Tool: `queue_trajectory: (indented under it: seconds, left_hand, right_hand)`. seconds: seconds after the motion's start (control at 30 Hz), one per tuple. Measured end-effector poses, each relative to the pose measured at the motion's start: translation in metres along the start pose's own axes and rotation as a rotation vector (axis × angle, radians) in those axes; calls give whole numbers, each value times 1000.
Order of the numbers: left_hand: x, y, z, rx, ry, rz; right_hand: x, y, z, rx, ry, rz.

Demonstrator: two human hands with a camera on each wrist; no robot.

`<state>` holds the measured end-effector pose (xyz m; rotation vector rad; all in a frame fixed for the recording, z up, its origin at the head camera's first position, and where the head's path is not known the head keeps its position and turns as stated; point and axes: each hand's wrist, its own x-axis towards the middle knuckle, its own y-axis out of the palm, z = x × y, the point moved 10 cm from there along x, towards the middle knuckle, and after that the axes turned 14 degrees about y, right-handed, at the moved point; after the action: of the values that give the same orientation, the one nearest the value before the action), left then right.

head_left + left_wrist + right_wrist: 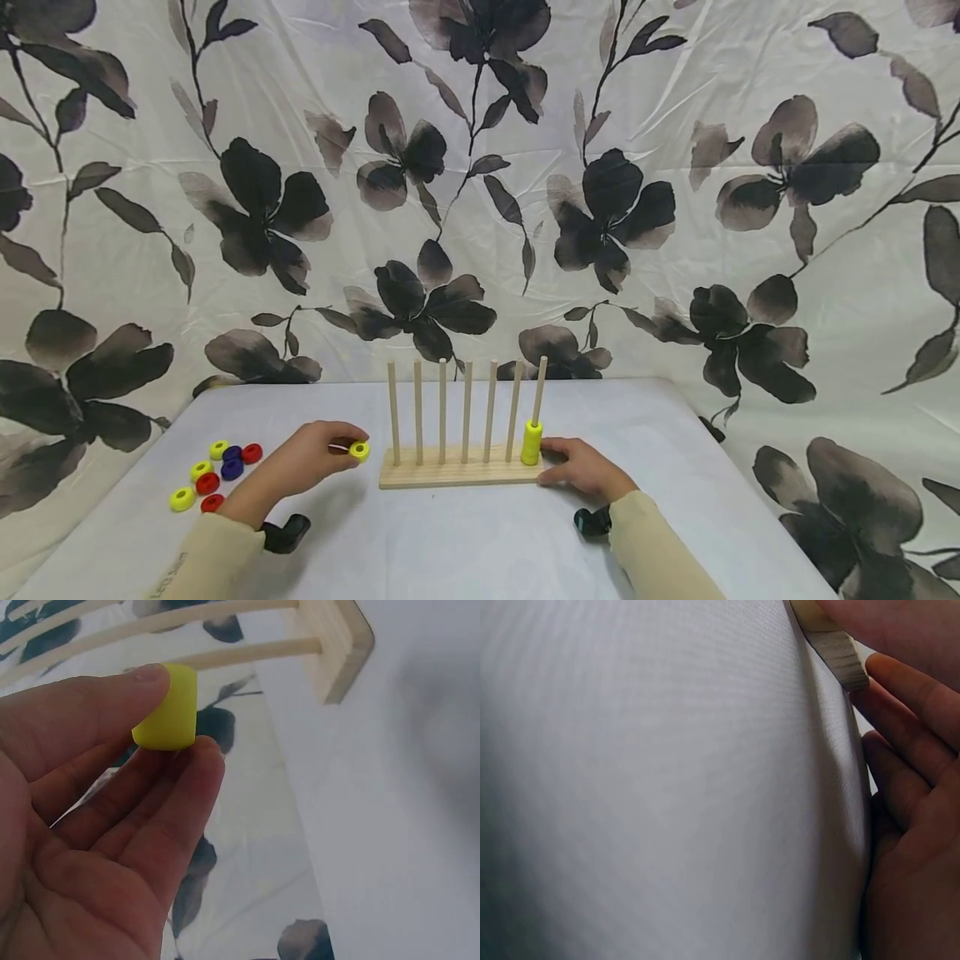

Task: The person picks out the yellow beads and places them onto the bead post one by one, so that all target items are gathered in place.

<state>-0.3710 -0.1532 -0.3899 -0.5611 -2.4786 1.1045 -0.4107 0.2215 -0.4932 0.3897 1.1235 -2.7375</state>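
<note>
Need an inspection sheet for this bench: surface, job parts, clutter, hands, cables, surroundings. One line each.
Surface: white-covered table, with shadows near the arms.
Job parts: wooden rack upright, seven pegs; yellow stack on the right-end peg, other six bare. Loose rings at left: three yellow, three red, two blue.
Clutter: nothing seen.
Left hand: pinches a yellow ring left of the rack, off the pegs.
Right hand: at the rack's right end; whether it grips is unclear.
Cables: nothing seen.
Surroundings: floral cloth behind the table; dark device at each wrist.
</note>
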Motion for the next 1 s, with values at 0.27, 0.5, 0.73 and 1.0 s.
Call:
queue_trajectory:
  seconds: [0.27, 0.5, 0.73, 1.0]
  left_hand:
    - [17, 11, -18, -3, 8, -29]
    - [27, 20, -34, -46, 63, -39]
    - [37, 24, -54, -47, 120, -27]
    - [45, 28, -71, -49, 138, -33]
  right_hand:
    - [-1, -1, 1, 0, -6, -10]
    - [-3, 1, 3, 5, -10, 0]
    - [-4, 1, 4, 3, -3, -3]
    - [-2, 1, 2, 4, 0, -5]
